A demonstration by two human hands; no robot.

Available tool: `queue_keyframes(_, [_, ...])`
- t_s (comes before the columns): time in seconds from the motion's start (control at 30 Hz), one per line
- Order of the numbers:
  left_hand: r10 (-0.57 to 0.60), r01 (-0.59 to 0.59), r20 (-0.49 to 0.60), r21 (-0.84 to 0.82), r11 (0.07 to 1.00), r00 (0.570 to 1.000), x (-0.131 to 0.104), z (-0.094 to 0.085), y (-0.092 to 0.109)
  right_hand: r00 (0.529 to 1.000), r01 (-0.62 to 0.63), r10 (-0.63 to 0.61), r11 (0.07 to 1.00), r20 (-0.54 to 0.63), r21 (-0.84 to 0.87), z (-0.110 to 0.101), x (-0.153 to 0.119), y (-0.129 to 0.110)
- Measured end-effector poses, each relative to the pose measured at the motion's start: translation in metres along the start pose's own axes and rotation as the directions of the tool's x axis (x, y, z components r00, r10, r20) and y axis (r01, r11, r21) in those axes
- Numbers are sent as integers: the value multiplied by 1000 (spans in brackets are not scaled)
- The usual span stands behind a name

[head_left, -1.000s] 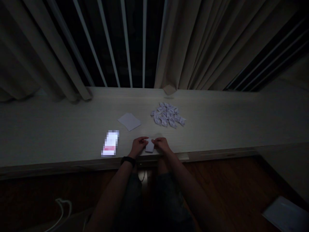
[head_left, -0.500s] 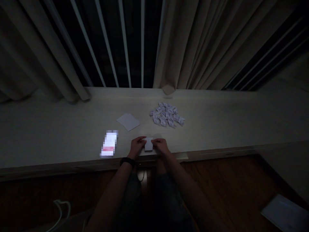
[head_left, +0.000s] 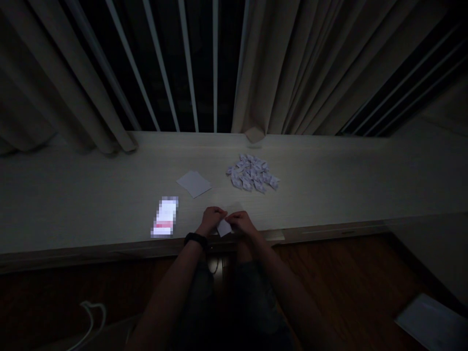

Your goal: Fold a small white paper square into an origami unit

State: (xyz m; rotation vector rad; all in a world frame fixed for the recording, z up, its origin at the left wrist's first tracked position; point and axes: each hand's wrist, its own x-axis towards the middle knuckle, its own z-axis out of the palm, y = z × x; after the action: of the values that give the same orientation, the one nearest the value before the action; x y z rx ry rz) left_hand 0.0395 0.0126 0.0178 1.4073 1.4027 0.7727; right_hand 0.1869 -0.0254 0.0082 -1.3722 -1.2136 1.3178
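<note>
Two bare hands work close together at the near edge of a long, pale counter (head_left: 329, 183) in a dim room. The left hand (head_left: 212, 219) and the right hand (head_left: 241, 221) pinch a small white paper (head_left: 224, 228) between them, their fingertips nearly meeting at its far end while one corner points back toward the person. Shadow hides exactly how the fingers are placed. A black band (head_left: 196, 239) circles the left wrist. Just beyond the hands and a little left, white sheets (head_left: 194, 184) lie flat and slightly overlapping, near the middle of the counter. To their right, closer to the far edge, is a loose cluster of folded white paper pieces (head_left: 252, 173). Left of the hands, near the front edge, glows a pixelated, phone-shaped screen (head_left: 165, 216). Behind the counter's far edge, beige curtains (head_left: 303, 63) hang on either side of a dark window with pale upright bars (head_left: 188, 66). Below the front edge, on the left, a white cable (head_left: 91, 319) curls above the dark wooden floor (head_left: 340, 273).
</note>
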Motion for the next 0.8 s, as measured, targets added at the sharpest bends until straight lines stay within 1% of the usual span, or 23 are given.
queue_keyframes(0.07, [-40, 40, -47, -8, 999, 998, 3, -1, 0, 1000, 6, -6, 1000, -3, 1, -1, -4, -4])
queue_keyframes(0.13, [-55, 53, -80, -32, 998, 995, 7, -8, 0, 999, -4, 4, 1000, 41, 15, -5, -12, -6])
queue_keyframes(0.2, [-52, 44, -144, -54, 998, 988, 11, -20, 0, 992, -35, 32, 999, 124, 21, -13, -21, -6])
queue_keyframes(0.27, [-33, 15, -238, -77, 997, 971, 13, -35, 0, 987, -54, 53, 999, 152, 2, -23, -27, -3])
queue_keyframes(0.33, [3, -16, -278, -43, 999, 961, 13, -45, 0, 994, -35, 33, 999, 100, 12, -30, -28, -1])
queue_keyframes(0.4, [26, -42, -290, -48, 998, 957, 10, -47, 1, 999, 14, -16, 999, 52, 29, -31, -22, -2])
queue_keyframes(0.47, [28, -63, -270, -121, 991, 963, 3, -40, 3, 998, 60, -62, 997, 32, 56, -23, -12, -5])
queue_keyframes(0.5, [19, -66, -267, -166, 984, 964, -1, -35, 4, 996, 67, -70, 996, 50, 61, -18, -7, -7])
queue_keyframes(0.53, [23, -70, -240, -188, 980, 971, -5, -30, 4, 994, 91, -93, 995, 56, 40, -12, -3, -9])
queue_keyframes(0.6, [58, -101, -222, -187, 977, 973, -11, -23, 5, 989, 145, -142, 986, 40, -77, -4, 3, -12])
queue_keyframes(0.67, [116, -138, -158, -139, 981, 981, -15, -22, 4, 982, 187, -185, 962, 29, -200, 0, 5, -13])
queue_keyframes(0.73, [177, -178, -35, -28, 984, 984, -16, -27, 4, 976, 218, -213, 928, 49, -301, -1, 3, -14])
queue_keyframes(0.8, [224, -234, 93, 110, 966, 970, -17, -33, 5, 966, 257, -237, 878, 100, -405, -4, -1, -15])
